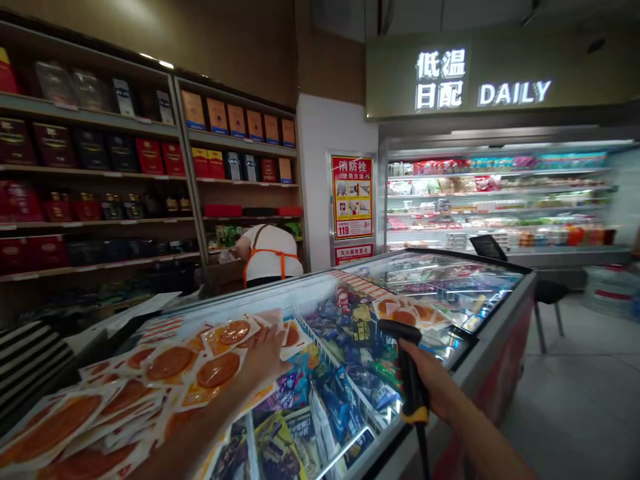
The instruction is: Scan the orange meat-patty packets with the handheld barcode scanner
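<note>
My left hand [264,353] lies palm down on the right side of a pile of flat packets [173,363], each showing a round orange-brown disc through clear film. Its fingers reach forward over the packets and part of them is hard to make out. In my right hand [431,379] is a black barcode scanner [413,380] with a yellow collar and a cable hanging from its handle. The scanner is held upright over the near edge of a chest freezer [500,340]. Under the glass, colourful bagged ice creams [320,407] sit between white wire dividers.
More disc packets [407,312] lie further along the freezer top. Beyond it, a person [273,253] in an orange-strapped apron bends at shelves of boxed goods [150,157]. A dark chair [547,290] stands right, before a lit refrigerated display [495,200].
</note>
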`<state>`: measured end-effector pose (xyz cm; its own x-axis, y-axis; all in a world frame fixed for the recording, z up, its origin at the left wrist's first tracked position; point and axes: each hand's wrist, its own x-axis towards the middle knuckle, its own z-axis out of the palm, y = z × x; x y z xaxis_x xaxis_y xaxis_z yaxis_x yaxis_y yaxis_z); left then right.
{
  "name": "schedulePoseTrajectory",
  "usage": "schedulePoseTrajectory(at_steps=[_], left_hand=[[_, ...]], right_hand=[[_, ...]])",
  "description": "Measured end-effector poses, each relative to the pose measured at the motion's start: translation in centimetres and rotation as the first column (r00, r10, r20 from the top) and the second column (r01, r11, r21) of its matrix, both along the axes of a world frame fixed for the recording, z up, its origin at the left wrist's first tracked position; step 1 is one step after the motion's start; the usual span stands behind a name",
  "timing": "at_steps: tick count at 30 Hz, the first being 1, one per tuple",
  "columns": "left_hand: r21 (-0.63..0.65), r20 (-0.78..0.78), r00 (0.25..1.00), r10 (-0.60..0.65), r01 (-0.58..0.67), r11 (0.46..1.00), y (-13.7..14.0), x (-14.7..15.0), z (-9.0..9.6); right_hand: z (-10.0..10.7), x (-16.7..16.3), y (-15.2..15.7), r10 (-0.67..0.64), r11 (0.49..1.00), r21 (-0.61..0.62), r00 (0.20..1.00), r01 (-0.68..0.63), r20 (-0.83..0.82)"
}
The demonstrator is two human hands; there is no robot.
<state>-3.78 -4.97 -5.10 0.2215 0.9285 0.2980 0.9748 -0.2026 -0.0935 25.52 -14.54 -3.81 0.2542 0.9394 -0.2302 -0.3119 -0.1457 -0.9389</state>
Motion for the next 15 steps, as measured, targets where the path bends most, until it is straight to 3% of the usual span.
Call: schedulePoseTrajectory(at_steps=[4, 11, 15], left_hand=[[0.07, -0.005, 0.998, 0.055, -0.055, 0.996, -0.2, -0.6, 0.8], [0.05, -0.054, 0.998, -0.02, 0.023, 0.998, 0.4, -1.0, 2.5], [0.033, -0.019, 0.999, 0.028, -0.027, 0.999, 0.8, -1.4, 2.5]], right_hand=[[0.1, -0.5, -0.4, 0.007, 1.0, 0.021, 1.0, -0.007, 0.007], [0.0, -0.2, -1.0, -0.012, 0.999, 0.03, 1.0, 0.012, -0.002], [-0.4, -0.1, -0.9, -0.021, 0.999, 0.025, 1.0, 0.021, -0.001]])
